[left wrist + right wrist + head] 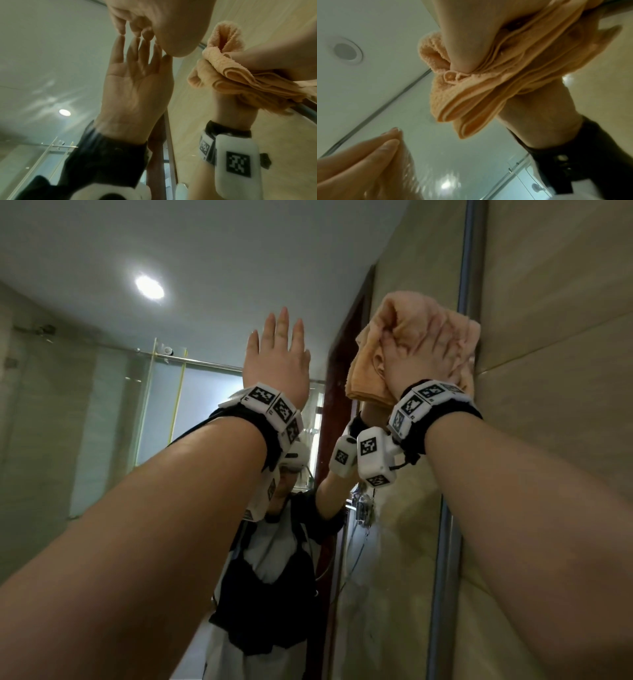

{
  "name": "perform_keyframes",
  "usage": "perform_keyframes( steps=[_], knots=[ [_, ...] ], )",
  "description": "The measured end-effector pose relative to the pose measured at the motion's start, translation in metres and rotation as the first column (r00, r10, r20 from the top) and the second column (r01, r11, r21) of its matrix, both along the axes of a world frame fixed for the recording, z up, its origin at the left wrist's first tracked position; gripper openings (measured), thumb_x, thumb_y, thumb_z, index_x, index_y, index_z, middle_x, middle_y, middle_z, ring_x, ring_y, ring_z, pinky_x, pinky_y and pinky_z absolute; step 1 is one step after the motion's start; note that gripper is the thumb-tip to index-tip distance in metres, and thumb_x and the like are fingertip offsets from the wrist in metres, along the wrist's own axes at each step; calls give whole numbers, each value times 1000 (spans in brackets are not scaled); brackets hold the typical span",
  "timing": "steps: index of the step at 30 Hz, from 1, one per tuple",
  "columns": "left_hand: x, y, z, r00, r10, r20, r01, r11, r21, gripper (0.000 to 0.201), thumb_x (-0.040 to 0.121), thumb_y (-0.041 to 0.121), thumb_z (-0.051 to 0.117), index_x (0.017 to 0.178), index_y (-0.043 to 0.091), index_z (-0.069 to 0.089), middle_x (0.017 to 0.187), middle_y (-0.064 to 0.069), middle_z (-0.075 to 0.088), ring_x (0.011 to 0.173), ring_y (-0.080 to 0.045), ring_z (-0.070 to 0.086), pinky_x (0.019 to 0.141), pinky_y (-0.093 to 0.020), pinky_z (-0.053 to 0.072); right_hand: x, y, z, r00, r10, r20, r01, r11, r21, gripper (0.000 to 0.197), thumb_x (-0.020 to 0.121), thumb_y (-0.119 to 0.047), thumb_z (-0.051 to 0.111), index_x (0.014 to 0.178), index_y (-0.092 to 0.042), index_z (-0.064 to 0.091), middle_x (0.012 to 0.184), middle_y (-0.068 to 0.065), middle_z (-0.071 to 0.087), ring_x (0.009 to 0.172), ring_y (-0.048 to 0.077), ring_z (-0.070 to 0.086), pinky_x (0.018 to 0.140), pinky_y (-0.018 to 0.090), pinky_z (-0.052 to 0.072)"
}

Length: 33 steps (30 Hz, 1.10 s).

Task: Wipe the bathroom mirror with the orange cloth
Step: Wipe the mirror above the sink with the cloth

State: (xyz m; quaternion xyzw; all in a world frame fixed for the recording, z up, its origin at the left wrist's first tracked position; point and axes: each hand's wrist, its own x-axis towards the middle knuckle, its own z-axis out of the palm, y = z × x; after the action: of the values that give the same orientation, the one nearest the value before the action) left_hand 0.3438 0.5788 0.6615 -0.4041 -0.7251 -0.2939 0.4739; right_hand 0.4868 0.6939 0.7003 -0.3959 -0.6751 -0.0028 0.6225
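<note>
The bathroom mirror fills the left and middle of the head view. Its metal edge strip runs down the right. My right hand holds the bunched orange cloth against the glass, right beside that strip. In the right wrist view the thumb digs into the cloth's folds. My left hand lies flat on the mirror to the left of the cloth, fingers straight and pointing up. In the left wrist view its fingertips meet their own reflection. The cloth shows at the right there.
A beige tiled wall stands right of the mirror edge. The glass reflects a round ceiling light, a glass shower door, a dark door frame and me.
</note>
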Motion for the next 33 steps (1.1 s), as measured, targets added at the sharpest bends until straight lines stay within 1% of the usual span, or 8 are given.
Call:
perform_keyframes(
  steps=[3, 7, 14, 18, 24, 27, 30, 33],
  knots=[
    [-2, -4, -13, 1000, 5, -6, -5, 1000, -29, 53, 103, 32, 9, 152, 16, -4, 160, -7, -10, 148, -24, -6, 121, -41, 3, 1, -1, -21, 1000, 15, 2, -15, 1000, -10, 89, 87, -71, 26, 151, -22, -9, 160, -2, -9, 146, 18, -9, 116, 42, -7],
    [1, -8, -31, 1000, 8, -2, -8, 998, -66, 54, 103, 30, 11, 152, 14, -3, 160, -9, -10, 148, -24, -6, 121, -41, 4, 0, -3, -58, 999, 28, -28, -28, 1000, -4, 88, 87, -71, 27, 151, -22, -10, 160, -2, -9, 146, 16, -8, 117, 40, -7],
    [9, -9, -75, 998, -8, 67, 15, 994, -110, 55, 103, 27, 13, 152, 14, -6, 160, -8, -14, 148, -23, -9, 121, -40, 4, 4, -1, -140, 999, 47, 16, -47, 999, -24, 91, 84, -74, 25, 150, -24, -12, 159, -4, -12, 146, 14, -12, 118, 39, -9],
    [12, -11, -99, 997, -3, 71, 13, 989, -145, 55, 103, 27, 15, 152, 13, -6, 159, -8, -14, 148, -24, -9, 121, -41, 5, 4, -3, -185, 999, 27, 25, -26, 999, -31, 92, 84, -75, 25, 150, -24, -14, 159, -3, -13, 146, 14, -13, 118, 38, -8],
    [16, -13, -126, 996, 7, 93, 9, 984, -177, 57, 103, 30, 15, 152, 14, -8, 159, -6, -16, 148, -25, -10, 121, -43, 5, 5, -7, -245, 999, 3, 42, -2, 1000, -28, 91, 85, -71, 32, 150, -25, -13, 159, -5, -12, 145, 13, -13, 119, 38, -5],
    [17, -10, -130, 995, 27, 95, -10, 985, -173, 57, 103, 33, 12, 151, 14, -10, 159, -6, -17, 148, -25, -12, 121, -45, 4, 6, -4, -255, 998, 12, 55, -10, 1000, -24, 92, 84, -71, 33, 150, -24, -13, 159, -4, -12, 145, 13, -14, 119, 37, -7],
    [14, -6, -131, 996, 40, 79, -26, 984, -177, 57, 103, 36, 10, 151, 14, -12, 158, -6, -20, 147, -26, -13, 120, -45, 2, 2, -2, -251, 1000, 6, 30, -6, 1000, -2, 95, 77, -75, 23, 150, -24, -12, 159, -4, -11, 145, 14, -13, 118, 38, -9],
    [10, -7, -133, 998, 36, 49, -26, 982, -190, 58, 102, 38, 8, 150, 15, -14, 158, -6, -20, 147, -26, -14, 121, -44, 1, -3, -3, -240, 1000, -3, 23, 3, 1000, 3, 93, 80, -73, 24, 150, -23, -13, 159, -2, -12, 145, 16, -14, 118, 42, -8]
  ],
)
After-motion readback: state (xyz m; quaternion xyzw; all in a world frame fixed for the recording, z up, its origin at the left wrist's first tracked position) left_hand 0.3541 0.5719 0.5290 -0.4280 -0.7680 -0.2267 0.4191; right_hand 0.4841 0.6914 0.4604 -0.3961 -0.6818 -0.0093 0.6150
